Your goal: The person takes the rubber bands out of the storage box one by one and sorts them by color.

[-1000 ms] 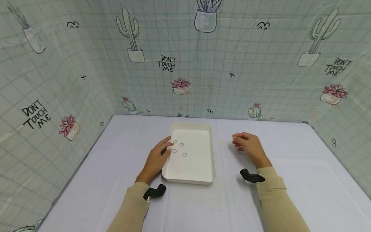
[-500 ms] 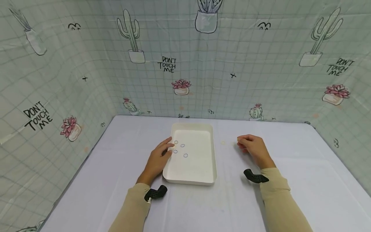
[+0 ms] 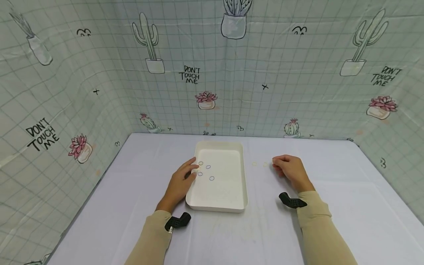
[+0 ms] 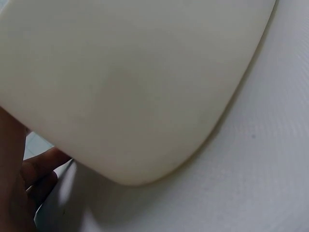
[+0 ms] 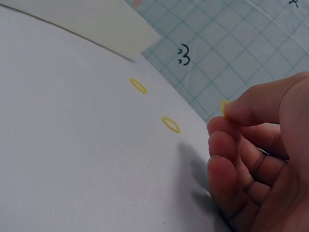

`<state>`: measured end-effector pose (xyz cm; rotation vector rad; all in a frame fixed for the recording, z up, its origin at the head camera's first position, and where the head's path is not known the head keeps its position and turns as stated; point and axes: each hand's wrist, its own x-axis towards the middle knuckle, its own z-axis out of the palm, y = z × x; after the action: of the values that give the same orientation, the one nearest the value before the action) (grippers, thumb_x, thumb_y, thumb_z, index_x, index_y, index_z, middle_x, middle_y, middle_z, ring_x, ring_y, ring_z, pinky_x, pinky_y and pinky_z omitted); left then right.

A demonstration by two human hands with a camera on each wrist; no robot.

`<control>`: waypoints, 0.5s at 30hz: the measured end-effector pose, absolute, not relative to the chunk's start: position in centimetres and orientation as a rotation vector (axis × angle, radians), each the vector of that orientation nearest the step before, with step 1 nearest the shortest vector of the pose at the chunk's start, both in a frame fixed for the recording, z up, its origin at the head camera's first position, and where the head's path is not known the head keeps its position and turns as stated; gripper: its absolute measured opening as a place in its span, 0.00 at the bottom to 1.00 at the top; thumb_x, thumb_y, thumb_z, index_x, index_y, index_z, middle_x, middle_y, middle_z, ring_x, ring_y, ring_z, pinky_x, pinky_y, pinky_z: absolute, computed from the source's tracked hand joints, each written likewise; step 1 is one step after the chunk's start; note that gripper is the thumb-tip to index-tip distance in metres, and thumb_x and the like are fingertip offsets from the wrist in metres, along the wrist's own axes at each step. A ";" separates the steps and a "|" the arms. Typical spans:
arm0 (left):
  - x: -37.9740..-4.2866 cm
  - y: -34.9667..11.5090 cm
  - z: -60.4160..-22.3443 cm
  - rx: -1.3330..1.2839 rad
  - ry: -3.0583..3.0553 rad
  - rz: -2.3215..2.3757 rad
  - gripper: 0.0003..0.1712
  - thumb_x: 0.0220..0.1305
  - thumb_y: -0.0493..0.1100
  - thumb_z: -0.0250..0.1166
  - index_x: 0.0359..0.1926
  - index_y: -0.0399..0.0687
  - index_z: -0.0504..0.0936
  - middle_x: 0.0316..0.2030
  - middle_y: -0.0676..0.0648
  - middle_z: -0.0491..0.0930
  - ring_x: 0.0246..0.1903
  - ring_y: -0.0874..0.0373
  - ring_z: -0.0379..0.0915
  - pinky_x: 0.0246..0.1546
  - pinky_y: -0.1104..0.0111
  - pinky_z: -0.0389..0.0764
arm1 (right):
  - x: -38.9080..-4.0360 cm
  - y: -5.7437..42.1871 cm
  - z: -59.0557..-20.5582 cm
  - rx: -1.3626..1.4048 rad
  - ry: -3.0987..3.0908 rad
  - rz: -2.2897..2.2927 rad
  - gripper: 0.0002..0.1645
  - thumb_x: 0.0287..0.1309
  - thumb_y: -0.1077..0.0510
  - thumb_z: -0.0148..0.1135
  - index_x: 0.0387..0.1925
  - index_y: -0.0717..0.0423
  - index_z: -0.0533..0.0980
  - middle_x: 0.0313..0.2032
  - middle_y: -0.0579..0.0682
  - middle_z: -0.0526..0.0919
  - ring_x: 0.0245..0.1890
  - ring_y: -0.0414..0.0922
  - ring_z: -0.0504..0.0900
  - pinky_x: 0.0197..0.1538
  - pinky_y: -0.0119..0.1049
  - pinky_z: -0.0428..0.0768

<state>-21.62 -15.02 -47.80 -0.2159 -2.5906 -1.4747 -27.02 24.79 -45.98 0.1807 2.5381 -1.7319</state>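
Note:
A white rectangular tray [image 3: 218,200] lies on the table with several small blue-purple rings [image 3: 212,178] in its left half. My left hand [image 3: 180,184] holds the tray's left side, index finger and thumb over the rim. In the left wrist view, other fingers [image 4: 43,166] curl against the tray's outer wall. To the right of the tray, my right hand [image 3: 291,171] pinches a small thin yellow ring [image 5: 225,107] between thumb and index finger. Two more yellow rings, a farther one [image 5: 138,85] and a nearer one [image 5: 171,124], lie on the table between that hand and the tray.
A white cloth covers the table [image 3: 215,239]. Behind it and at both sides stands a gridded curtain [image 3: 251,106] printed with cacti and lettering. Each wrist wears a black camera mount, one left [image 3: 179,221] and one right [image 3: 291,200].
My right hand has shifted slightly to the right, and a second yellow ring now shows on the table beside its fingertips. The left hand stays at the tray's side.

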 end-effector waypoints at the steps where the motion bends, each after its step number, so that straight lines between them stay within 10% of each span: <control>1: -21.7 -14.9 -47.8 -0.215 -2.589 -1.477 0.17 0.73 0.42 0.59 0.59 0.48 0.82 0.71 0.60 0.66 0.73 0.58 0.55 0.74 0.58 0.54 | -27.0 24.9 -46.0 0.183 2.546 -1.725 0.24 0.69 0.50 0.61 0.54 0.66 0.78 0.36 0.48 0.85 0.34 0.41 0.79 0.35 0.33 0.82; 15: -21.3 -14.8 -47.4 -0.202 -2.598 -1.496 0.18 0.73 0.42 0.58 0.60 0.48 0.81 0.71 0.60 0.65 0.73 0.57 0.54 0.74 0.56 0.54 | -27.6 25.3 -46.5 0.162 2.685 -1.533 0.20 0.67 0.49 0.63 0.51 0.59 0.82 0.29 0.50 0.82 0.25 0.42 0.75 0.26 0.33 0.78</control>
<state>-21.32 -14.77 -47.44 -0.2016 -2.5985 -1.4957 -27.60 25.34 -46.46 0.1622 2.6849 -1.5325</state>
